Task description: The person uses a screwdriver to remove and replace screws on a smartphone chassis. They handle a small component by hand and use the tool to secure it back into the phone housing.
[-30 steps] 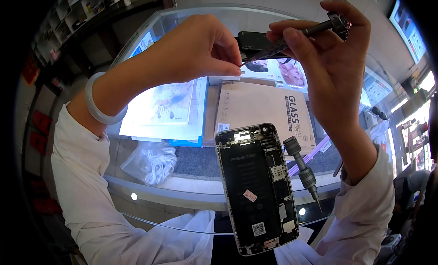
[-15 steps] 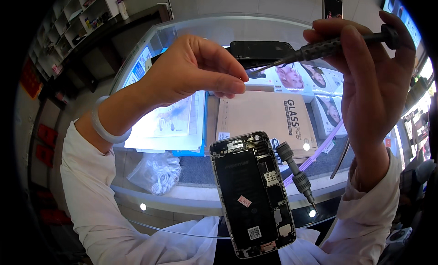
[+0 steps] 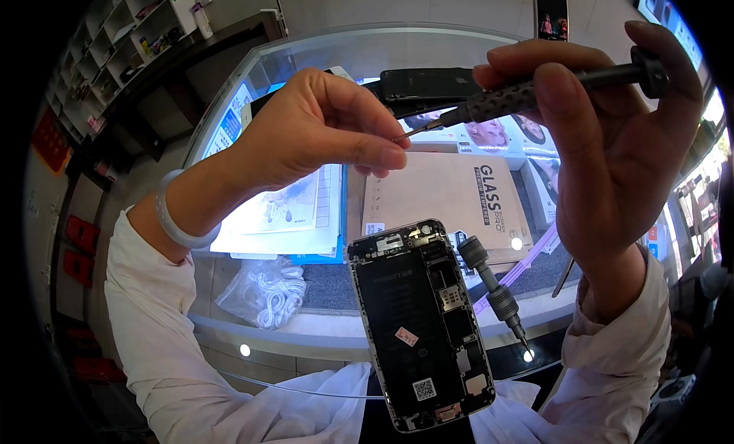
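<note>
My right hand grips a dark screwdriver by its knurled handle, the end cap against a raised finger. Its thin shaft points left, and the tip meets the pinched thumb and forefinger of my left hand. What lies between those fingertips is too small to make out. Below both hands, near the counter's front edge, is an opened phone with its black battery and circuit parts exposed. Just right of the phone lies a second, grey screwdriver, its tip toward me.
Under the glass counter top show a brown box, blue-edged papers and a bagged white cable. Behind my hands lies a dark phone; another phone stands upright at the back. Shelves are at far left.
My right hand has moved left with the screwdriver, and its tip now reaches my left fingertips. My left hand has shifted slightly down and left, still pinched.
</note>
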`<state>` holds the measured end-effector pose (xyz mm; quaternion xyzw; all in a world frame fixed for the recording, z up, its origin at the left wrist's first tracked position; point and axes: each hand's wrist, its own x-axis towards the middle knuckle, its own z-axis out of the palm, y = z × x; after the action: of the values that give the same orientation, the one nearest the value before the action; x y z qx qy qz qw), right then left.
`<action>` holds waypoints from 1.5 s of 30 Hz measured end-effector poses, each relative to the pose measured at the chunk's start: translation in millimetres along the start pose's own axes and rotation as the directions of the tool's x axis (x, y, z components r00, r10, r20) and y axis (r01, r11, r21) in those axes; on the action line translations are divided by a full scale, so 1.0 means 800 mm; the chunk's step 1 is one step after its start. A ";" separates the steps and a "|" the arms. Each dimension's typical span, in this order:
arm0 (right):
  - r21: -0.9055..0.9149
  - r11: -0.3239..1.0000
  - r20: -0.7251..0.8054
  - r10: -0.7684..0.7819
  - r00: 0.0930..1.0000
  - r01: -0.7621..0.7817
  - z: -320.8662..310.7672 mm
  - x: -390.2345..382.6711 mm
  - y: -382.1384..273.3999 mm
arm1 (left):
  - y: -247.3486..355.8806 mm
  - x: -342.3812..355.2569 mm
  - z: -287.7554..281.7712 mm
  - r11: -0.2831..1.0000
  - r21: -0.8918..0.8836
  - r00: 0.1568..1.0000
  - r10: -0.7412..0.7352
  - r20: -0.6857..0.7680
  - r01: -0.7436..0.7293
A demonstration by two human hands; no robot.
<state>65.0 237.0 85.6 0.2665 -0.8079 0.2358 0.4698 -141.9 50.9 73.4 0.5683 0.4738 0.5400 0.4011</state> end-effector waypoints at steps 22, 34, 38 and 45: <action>-0.061 0.995 0.076 0.083 0.994 -0.079 0.014 0.007 -0.022 | 0.034 0.000 0.006 0.717 0.626 0.904 -0.424 0.045 0.305; 0.411 0.903 0.030 0.127 0.991 -0.128 0.075 -0.022 -0.021 | 0.030 -0.004 0.017 0.715 0.656 0.876 -0.452 0.170 0.241; 0.407 0.900 0.040 0.153 0.987 -0.156 0.073 -0.021 -0.026 | 0.030 -0.006 0.022 0.707 0.669 0.888 -0.432 0.156 0.227; 0.315 0.931 0.108 0.157 0.982 -0.184 0.064 -0.007 -0.033 | 0.028 -0.008 0.028 0.720 0.646 0.896 -0.425 0.124 0.252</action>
<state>52.1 186.3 61.5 0.2783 -0.7966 0.3941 0.3642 -116.8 40.6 91.4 0.6366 0.6620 0.1917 0.3460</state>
